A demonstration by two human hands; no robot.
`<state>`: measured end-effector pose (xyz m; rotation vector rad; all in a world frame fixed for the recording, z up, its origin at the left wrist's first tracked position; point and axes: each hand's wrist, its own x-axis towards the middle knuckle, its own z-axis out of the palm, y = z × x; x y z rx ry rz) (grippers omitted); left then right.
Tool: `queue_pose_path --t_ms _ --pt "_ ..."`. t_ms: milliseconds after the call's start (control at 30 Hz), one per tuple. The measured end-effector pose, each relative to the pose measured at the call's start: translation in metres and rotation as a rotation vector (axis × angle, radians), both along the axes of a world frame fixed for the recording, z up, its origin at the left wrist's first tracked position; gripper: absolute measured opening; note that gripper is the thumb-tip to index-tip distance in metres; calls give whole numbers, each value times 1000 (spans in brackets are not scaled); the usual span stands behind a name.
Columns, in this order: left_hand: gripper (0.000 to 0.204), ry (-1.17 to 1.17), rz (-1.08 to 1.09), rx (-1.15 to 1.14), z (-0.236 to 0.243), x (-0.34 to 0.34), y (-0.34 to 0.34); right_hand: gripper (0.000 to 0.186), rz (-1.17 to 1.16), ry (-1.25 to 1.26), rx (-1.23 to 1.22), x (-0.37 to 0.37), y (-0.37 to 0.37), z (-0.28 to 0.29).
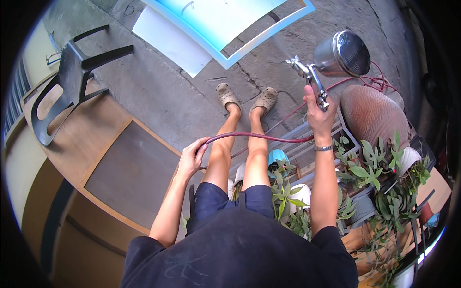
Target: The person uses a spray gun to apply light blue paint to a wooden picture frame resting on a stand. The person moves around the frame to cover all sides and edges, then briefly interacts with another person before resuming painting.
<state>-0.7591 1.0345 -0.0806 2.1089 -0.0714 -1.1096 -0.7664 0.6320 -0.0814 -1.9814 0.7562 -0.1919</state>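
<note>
My right hand (320,115) is closed round the handle of a metal spray gun (314,79), which has a large silver paint cup (331,57) on it. A faint mist shows at the gun's nozzle, toward the panel. From the gun's handle a dark red air hose (261,138) runs across to the left, over my legs. My left hand (193,152) is wrapped round that hose. Ahead, at the top of the view, lies a panel or frame (228,62) with a light blue border, its far part cut off. A white sheet (168,41) sticks out beside it.
Left, a dark plastic chair (72,72) lies tipped on a wooden board (108,139) with a grey inset. Potted plants (372,165) crowd the right side, near a large brownish ribbed pot (374,113). More red hose (379,84) coils on the concrete floor (158,101).
</note>
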Motion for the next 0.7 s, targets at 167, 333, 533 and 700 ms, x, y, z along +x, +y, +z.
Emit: queue_pose_path --t_ms 167,333,533,700 --pt "24 10 14 16 1 2 14 25 85 59 16 -6 29 13" --pt "24 8 7 27 3 5 27 24 144 109 49 -8 54 27" --pt "24 25 -21 34 7 10 39 28 226 146 123 -18 86 43" --pt "24 39 -46 37 9 12 50 29 309 140 264 -11 109 69"
